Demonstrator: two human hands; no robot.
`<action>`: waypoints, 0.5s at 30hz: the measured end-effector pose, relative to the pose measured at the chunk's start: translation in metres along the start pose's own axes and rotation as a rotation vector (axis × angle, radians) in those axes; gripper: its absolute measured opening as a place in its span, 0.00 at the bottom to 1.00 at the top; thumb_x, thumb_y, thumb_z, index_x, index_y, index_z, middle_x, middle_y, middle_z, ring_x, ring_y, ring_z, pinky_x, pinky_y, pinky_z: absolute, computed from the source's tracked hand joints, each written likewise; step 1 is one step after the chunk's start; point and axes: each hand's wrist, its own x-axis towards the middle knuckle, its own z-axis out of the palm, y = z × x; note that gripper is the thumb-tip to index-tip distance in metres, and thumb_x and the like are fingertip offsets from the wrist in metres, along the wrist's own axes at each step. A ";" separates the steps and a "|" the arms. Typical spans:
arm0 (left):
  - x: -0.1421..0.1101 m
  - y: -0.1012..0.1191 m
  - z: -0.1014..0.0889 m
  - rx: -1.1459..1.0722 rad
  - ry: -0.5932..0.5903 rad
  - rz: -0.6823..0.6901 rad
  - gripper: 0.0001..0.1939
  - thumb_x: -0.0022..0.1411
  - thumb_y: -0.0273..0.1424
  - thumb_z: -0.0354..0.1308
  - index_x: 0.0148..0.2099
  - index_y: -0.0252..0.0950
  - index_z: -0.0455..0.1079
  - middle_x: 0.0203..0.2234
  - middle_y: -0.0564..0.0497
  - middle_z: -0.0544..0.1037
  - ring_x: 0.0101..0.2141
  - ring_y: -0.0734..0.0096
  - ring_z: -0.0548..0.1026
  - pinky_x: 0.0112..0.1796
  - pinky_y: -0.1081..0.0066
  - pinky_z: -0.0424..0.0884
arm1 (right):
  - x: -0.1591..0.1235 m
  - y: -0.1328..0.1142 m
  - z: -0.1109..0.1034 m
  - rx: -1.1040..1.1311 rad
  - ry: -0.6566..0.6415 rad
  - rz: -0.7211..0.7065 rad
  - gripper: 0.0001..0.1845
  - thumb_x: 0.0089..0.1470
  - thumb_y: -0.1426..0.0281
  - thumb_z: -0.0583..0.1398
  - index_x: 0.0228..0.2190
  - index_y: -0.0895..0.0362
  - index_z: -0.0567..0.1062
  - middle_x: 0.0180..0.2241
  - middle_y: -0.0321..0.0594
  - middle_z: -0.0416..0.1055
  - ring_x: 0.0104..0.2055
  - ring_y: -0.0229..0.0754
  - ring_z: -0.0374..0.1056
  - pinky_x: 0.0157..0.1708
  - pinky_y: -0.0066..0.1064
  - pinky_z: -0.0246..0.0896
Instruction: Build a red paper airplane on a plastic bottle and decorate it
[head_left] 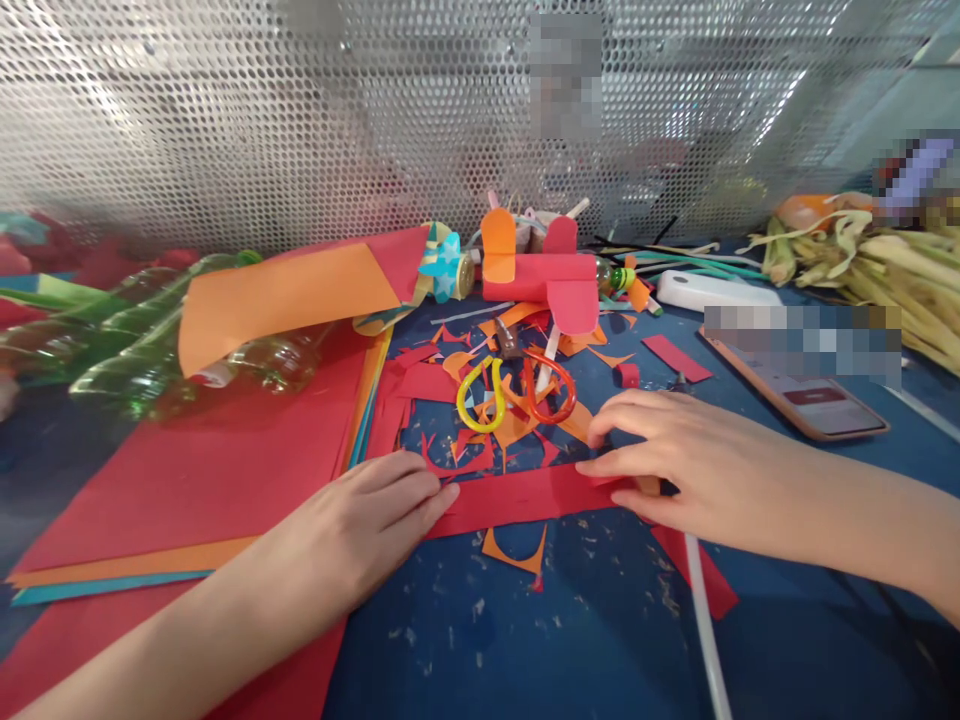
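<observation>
A long red paper strip lies across the blue table between my hands. My left hand is closed at its left end, fingers close together and thumb on the paper. At the other end my right hand has the strip between its thumb and fingers; part of that end is hidden. Under the right palm a small tan thing shows, too covered to name. Just beyond the strip are scissors with one yellow and one red handle loop, lying among red and orange paper scraps.
Stacked coloured paper and green plastic bottles are at left. A red paper-wrapped bottle with rounded flaps lies behind the scissors. To the right are a phone, a white device and dried husks. A perforated metal panel stands behind.
</observation>
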 end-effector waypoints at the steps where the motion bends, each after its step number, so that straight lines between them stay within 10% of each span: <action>1: 0.000 0.003 0.000 0.032 0.002 0.000 0.18 0.68 0.20 0.41 0.54 0.28 0.67 0.41 0.43 0.77 0.46 0.61 0.70 0.46 0.63 0.72 | 0.000 -0.002 0.000 0.015 0.016 -0.001 0.08 0.53 0.72 0.62 0.35 0.50 0.81 0.42 0.41 0.73 0.45 0.48 0.69 0.45 0.44 0.64; 6: -0.001 0.008 0.003 0.061 -0.009 -0.032 0.19 0.68 0.20 0.39 0.56 0.30 0.64 0.44 0.43 0.76 0.47 0.62 0.70 0.46 0.64 0.73 | 0.012 -0.022 0.012 0.030 0.144 -0.062 0.20 0.64 0.64 0.52 0.53 0.57 0.71 0.44 0.46 0.72 0.48 0.48 0.65 0.47 0.43 0.61; 15: -0.004 0.006 0.011 0.083 -0.012 -0.029 0.22 0.66 0.18 0.41 0.59 0.29 0.61 0.43 0.42 0.76 0.46 0.61 0.71 0.48 0.61 0.71 | 0.020 -0.038 0.031 -0.212 0.106 -0.125 0.21 0.66 0.63 0.49 0.55 0.55 0.68 0.46 0.44 0.73 0.48 0.48 0.64 0.49 0.45 0.54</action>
